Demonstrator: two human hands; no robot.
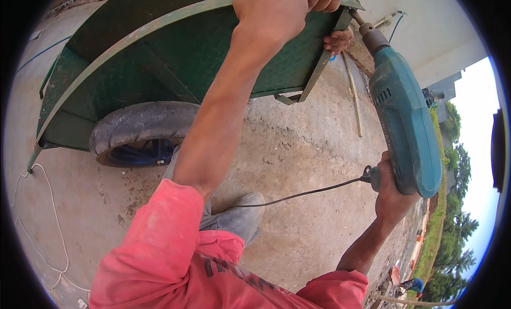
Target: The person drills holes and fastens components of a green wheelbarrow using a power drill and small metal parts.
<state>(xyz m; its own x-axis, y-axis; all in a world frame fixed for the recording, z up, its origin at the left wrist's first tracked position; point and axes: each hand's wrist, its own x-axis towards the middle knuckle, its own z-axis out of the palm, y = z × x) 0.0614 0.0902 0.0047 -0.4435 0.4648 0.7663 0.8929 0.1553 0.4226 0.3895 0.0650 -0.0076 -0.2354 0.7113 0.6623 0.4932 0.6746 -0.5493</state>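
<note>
My right hand [395,189] is wrapped round the handle of a teal power drill [407,122], which points up and away. The chuck's tip meets the far right corner of a green sheet-metal body [175,58] with a curved rim, near an angle-iron bar [326,61]. My left hand [271,13], partly cut off by the top edge, is closed over the metal's upper rim. Fingers of another hand [338,41], apparently another person's, clasp the bar just below the bit. The bit's point is hard to make out.
A black tyre [143,130] with a blue rim rests under the metal body. The drill's black cord [303,194] runs left past my knee. A white cord [61,240] lies on the concrete floor [298,149]. A strip [353,96] lies near the wall [442,32].
</note>
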